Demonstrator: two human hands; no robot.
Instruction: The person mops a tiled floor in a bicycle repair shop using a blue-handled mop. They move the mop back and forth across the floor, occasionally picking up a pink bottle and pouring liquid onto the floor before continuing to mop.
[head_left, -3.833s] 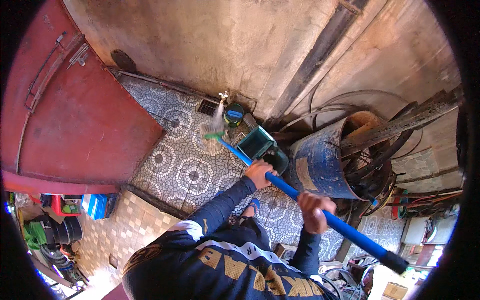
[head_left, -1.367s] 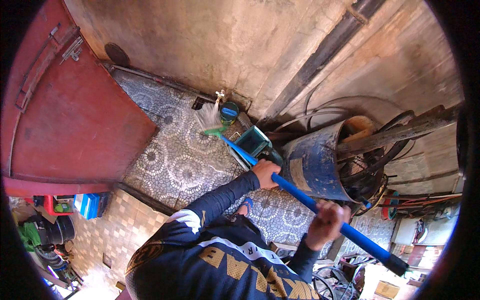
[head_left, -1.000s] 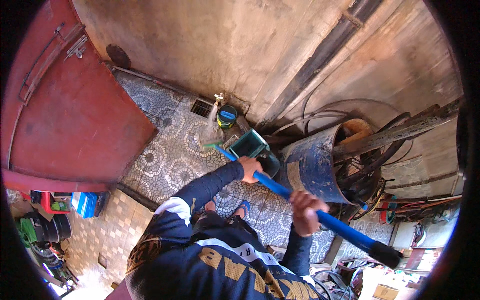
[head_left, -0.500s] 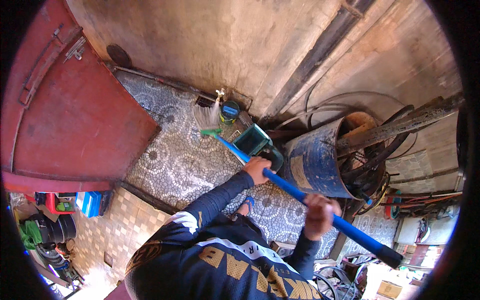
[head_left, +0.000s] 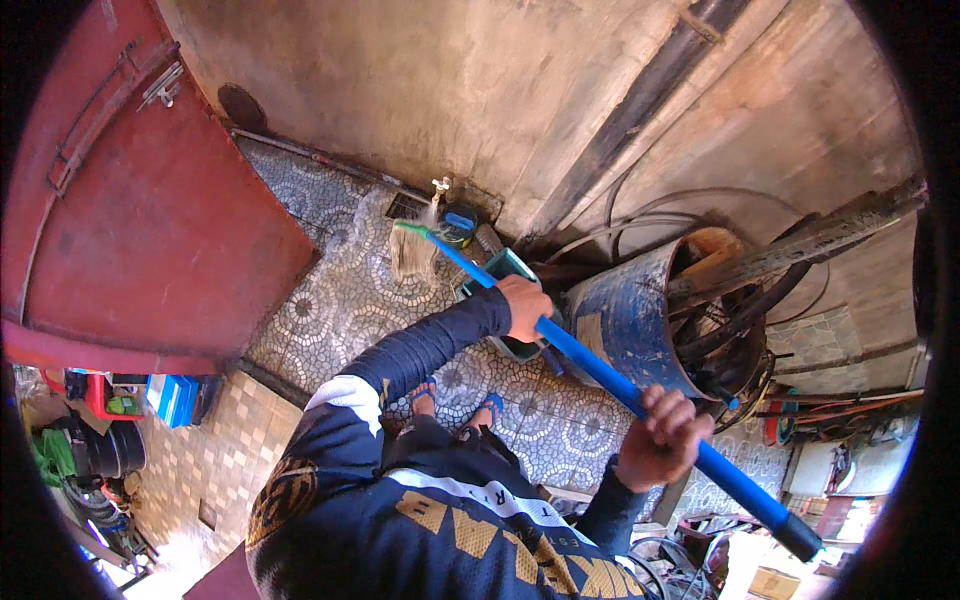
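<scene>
A broom with a blue handle (head_left: 600,372), a green head and pale bristles (head_left: 412,257) slants across in front of me. My left hand (head_left: 523,308) is wrapped round the handle's middle. Nearer its black-capped end, my right hand (head_left: 660,440) grips the same handle. The bristles reach the patterned tile floor (head_left: 350,310) close to a small dark bucket (head_left: 458,222). Partly hidden behind the handle and my left hand is a green plastic container (head_left: 513,264). Both hands are closed, and the sleeves are dark.
A tap (head_left: 440,187) stands by the wall above a floor drain (head_left: 404,206). To the right, a tilted blue drum (head_left: 625,320) holds beams and hoses. At left is a red metal door (head_left: 170,210). Tools and a blue box (head_left: 172,400) lie lower left.
The broom head has moved slightly up and left, and its bristles have swung from the wall side toward me. My right hand has shifted right. Both sandalled feet now show.
</scene>
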